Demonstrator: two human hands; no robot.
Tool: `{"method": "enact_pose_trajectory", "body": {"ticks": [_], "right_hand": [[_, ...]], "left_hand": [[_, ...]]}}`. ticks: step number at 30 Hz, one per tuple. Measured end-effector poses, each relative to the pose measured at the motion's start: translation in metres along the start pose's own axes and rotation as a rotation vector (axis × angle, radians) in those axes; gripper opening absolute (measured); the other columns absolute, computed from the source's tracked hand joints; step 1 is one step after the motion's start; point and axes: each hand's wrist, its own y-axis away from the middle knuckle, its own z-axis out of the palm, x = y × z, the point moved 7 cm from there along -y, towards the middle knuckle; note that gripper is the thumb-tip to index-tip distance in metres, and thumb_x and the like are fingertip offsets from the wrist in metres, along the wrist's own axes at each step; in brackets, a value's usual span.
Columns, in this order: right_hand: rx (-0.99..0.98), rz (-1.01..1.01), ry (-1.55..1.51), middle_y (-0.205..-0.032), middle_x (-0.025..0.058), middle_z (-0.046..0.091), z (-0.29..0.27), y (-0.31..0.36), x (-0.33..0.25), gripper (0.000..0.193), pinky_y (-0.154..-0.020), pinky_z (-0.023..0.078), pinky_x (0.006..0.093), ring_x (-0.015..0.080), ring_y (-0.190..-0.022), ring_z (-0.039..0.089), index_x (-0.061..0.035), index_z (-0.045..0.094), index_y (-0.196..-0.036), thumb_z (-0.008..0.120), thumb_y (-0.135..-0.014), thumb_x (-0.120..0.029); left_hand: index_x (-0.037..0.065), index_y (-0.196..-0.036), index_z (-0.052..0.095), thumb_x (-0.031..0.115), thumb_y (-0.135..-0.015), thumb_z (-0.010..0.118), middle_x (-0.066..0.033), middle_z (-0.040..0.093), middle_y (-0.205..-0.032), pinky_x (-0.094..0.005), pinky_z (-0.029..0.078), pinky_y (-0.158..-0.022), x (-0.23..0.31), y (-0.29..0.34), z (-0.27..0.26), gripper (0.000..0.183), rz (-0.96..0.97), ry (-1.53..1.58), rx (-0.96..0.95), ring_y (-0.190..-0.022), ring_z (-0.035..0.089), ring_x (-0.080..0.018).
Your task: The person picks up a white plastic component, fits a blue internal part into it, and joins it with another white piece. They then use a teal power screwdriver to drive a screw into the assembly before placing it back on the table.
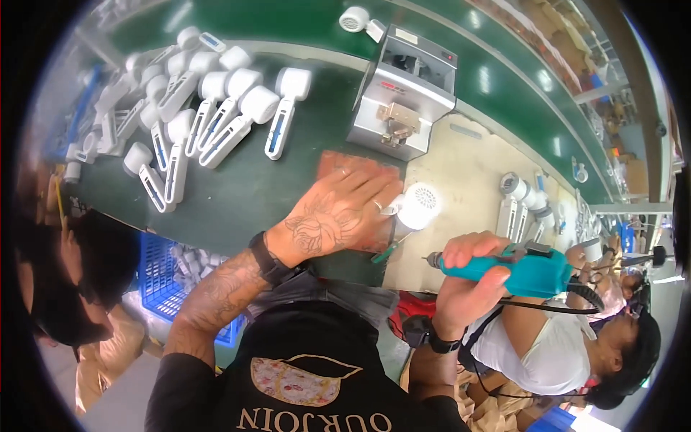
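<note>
My left hand (335,209) lies over a reddish-brown board (327,164), its fingers closed over the handle of a white round-headed handheld device (419,207). The device's perforated head sticks out past my fingers; its handle is mostly hidden. In my right hand (471,277) is a teal electric screwdriver (529,275), held sideways with its tip pointing left, just below and apart from the device's head. A small green tool (386,252) lies at the board's lower right edge. Behind the board stands a silver box-shaped machine (399,93) with a metal front fitting.
Many similar white devices (237,129) are heaped at the left, and another group (522,194) lies on the pale sheet (461,158) at the right. A blue crate (160,277) with small parts sits below the table's left edge. Another person (547,345) is at the right.
</note>
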Motion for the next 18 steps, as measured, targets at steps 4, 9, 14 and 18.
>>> {"method": "enact_pose_trajectory", "body": {"ticks": [4, 9, 14, 18], "right_hand": [[-0.009, -0.030, -0.090, -0.072, 0.0065, 0.050, 0.018, -0.031, -0.002, 0.059, -0.060, 0.043, 0.0321, 0.0173, -0.063, 0.049, 0.0022, 0.052, -0.108, 0.057, -0.099, -0.056], [-0.051, -0.043, -0.055, -0.073, 0.0041, 0.051, 0.054, -0.081, 0.017, 0.054, -0.064, 0.043, 0.0330, 0.0169, -0.065, 0.050, 0.0039, 0.057, -0.114, 0.054, -0.103, -0.049], [-0.083, -0.095, 0.053, -0.075, 0.0046, 0.056, 0.089, -0.119, 0.045, 0.037, -0.063, 0.046, 0.0297, 0.0161, -0.068, 0.057, 0.0042, 0.059, -0.110, 0.053, -0.106, -0.032], [-0.129, -0.195, 0.111, -0.074, 0.0055, 0.057, 0.099, -0.135, 0.060, 0.032, -0.060, 0.046, 0.0288, 0.0158, -0.067, 0.058, 0.0032, 0.060, -0.104, 0.053, -0.106, -0.028]], "left_hand": [[0.003, -0.134, 0.058, 0.023, -0.089, 0.066, -0.0125, 0.061, -0.132, -0.0426, 0.045, -0.104, -0.001, -0.003, 0.017, 0.049, 0.061, -0.105, -0.083, -0.120, 0.056, -0.0296], [0.010, -0.143, 0.053, 0.021, -0.095, 0.061, -0.0070, 0.057, -0.140, -0.0461, 0.042, -0.106, -0.010, 0.002, 0.015, 0.049, -0.092, 0.110, -0.085, -0.127, 0.050, -0.0282], [0.009, -0.134, 0.056, 0.022, -0.094, 0.062, -0.0066, 0.058, -0.133, -0.0446, 0.045, -0.099, -0.019, 0.007, 0.018, 0.043, -0.110, 0.086, -0.040, -0.120, 0.052, -0.0283], [0.009, -0.133, 0.060, 0.016, -0.094, 0.061, -0.0045, 0.059, -0.134, -0.0434, 0.043, -0.104, -0.020, 0.006, 0.017, 0.040, -0.137, 0.143, -0.045, -0.119, 0.053, -0.0271]]}}
